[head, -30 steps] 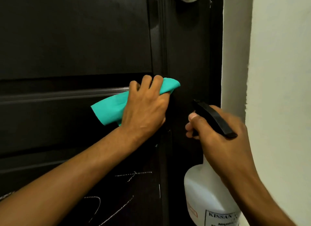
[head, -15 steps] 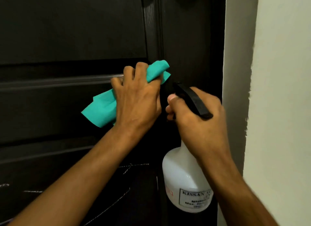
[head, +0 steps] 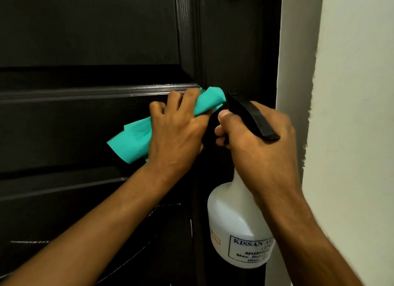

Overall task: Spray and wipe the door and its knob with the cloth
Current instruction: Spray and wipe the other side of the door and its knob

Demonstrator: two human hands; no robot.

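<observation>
While the left hand (head: 177, 134) presses a teal cloth (head: 132, 141) against the dark door (head: 85, 40), its fingers curl over the cloth's upper end, so it is grasping the cloth rather than lying flat on it. The cloth lies on the recessed panel just below a horizontal moulding (head: 106, 92); 1 end sticks out past the fingertips toward the door's right stile, and the other end fans out to the left of the wrist. The right hand (head: 255, 143) is clenched around the black trigger head (head: 251, 117) of a spray bottle (head: 236, 226), with the thumb laid along the near side of the head and the fingers wrapped round the front. The bottle's white, translucent body hangs below that hand, upright, close in front of the door's right stile, and carries a printed label (head: 251, 251) that is only partly readable. The 2 hands sit just beside each other, the nozzle end of the trigger head nearly touching the cloth's protruding end. Thin pale scratch lines (head: 166, 207) mark the lower part of the door. To the right stands a pale wall (head: 351, 115) with an uneven painted edge beside the door frame. The knob cannot be made out in the dark top of the view.
</observation>
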